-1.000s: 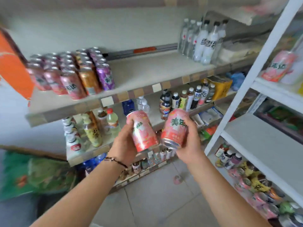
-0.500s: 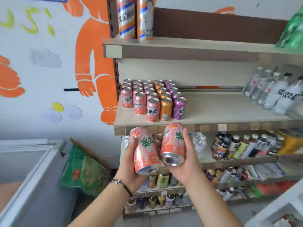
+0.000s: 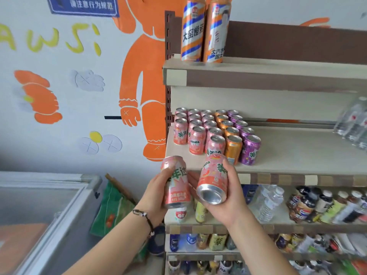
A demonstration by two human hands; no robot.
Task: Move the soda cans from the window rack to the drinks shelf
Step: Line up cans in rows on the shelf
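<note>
- Hands, nearest the camera: left hand [image 3: 156, 192] grips 1 pink soda can [image 3: 175, 183] with fingers curled round its body; the can stands roughly upright, top rim tilted slightly left.
- Right hand [image 3: 228, 201] grips a 2nd pink can [image 3: 213, 180] with thumb and fingers wrapped round it; this can is tipped so its silver base faces the camera.
- Both cans are held side by side, nearly touching, just below and in front of the front edge of the drinks shelf [image 3: 297, 155].
- A dark cord bracelet [image 3: 146, 219] sits on the left wrist.
- To the left, near: a chest freezer [image 3: 59, 205] with a glass lid, and a green bag [image 3: 113, 207] wedged between it and the shelving.
- Below the hands: lower shelves crowded with small bottles [image 3: 309, 205] and clear water bottles [image 3: 268, 203].
- On the drinks shelf: a block of standing cans [image 3: 210, 130] in 5 rows, 3 pink, 1 orange, 1 purple, fills the left end. The front purple can [image 3: 249, 149] marks the block's right limit.
- Open board runs to the right of that block as far as the clear bottles [image 3: 353, 124] at the far right edge.
- Above: 2 tall orange-striped cans [image 3: 204, 30] stand on the top shelf; its underside caps the headroom over the can block.
- Farthest: a white wall with an orange painted figure [image 3: 143, 82].
</note>
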